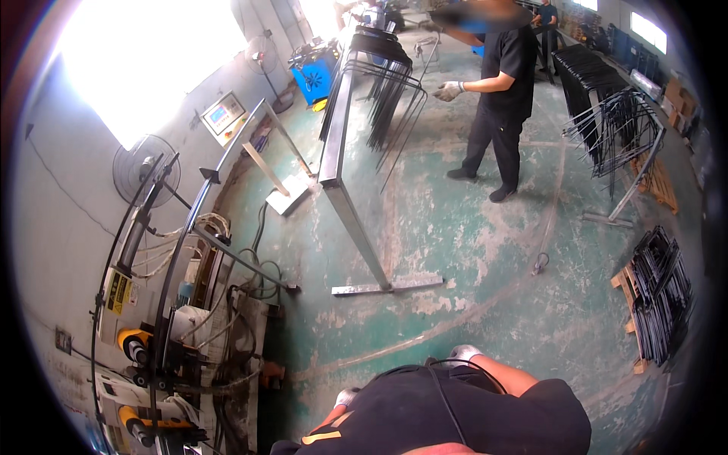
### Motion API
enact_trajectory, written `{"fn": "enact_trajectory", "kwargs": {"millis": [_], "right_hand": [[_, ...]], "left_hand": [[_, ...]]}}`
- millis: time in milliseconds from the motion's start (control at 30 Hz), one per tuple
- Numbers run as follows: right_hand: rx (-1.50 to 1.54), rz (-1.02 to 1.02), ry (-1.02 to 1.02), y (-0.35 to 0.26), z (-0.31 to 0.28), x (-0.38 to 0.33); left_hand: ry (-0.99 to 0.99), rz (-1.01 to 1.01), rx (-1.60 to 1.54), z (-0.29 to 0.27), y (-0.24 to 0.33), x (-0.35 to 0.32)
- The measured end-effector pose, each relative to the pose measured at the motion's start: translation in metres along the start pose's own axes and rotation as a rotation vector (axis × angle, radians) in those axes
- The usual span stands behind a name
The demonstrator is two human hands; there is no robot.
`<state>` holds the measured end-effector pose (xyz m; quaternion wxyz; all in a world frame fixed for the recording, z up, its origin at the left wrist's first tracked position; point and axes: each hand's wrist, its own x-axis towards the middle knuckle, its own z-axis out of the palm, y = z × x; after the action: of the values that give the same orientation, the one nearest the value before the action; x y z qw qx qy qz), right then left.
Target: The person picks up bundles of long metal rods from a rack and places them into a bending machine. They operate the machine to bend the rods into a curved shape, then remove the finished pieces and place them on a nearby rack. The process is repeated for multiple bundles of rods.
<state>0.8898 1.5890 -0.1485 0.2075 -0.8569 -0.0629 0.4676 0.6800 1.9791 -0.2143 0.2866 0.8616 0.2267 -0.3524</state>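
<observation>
My right hand, in a white work glove, shows just past the front of my dark shirt. Its fingers are mostly hidden, so what they hold, if anything, cannot be seen. Low beside the left edge of my shirt is my left hand, also gloved, its fingers too small and covered to read. A thin black cord crosses my shirt and loops near the right hand. The machine with yellow-orange motor parts stands closest to my left hand.
Ahead stands a steel rack hung with bent black rods. A co-worker in dark clothes stands beside it. At right are another loaded rack and stacked black frames on a pallet. Hoses trail by the machine.
</observation>
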Motion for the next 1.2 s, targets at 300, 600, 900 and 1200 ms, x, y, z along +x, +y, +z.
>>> {"fn": "enact_trajectory", "kwargs": {"millis": [300,600,900,1200], "right_hand": [[0.016,-0.027,0.024,-0.008,-0.004,-0.006],[0.021,-0.022,0.072,-0.004,-0.001,-0.002],[0.019,-0.017,0.087,0.000,0.004,0.000],[0.030,-0.014,0.082,0.001,0.009,0.000]], "left_hand": [[-0.015,-0.054,-0.096,0.001,-0.011,0.011],[-0.001,-0.099,-0.251,0.001,-0.008,0.016],[0.001,-0.078,-0.190,0.005,-0.015,0.024],[0.004,-0.067,-0.163,0.016,-0.027,0.040]]}}
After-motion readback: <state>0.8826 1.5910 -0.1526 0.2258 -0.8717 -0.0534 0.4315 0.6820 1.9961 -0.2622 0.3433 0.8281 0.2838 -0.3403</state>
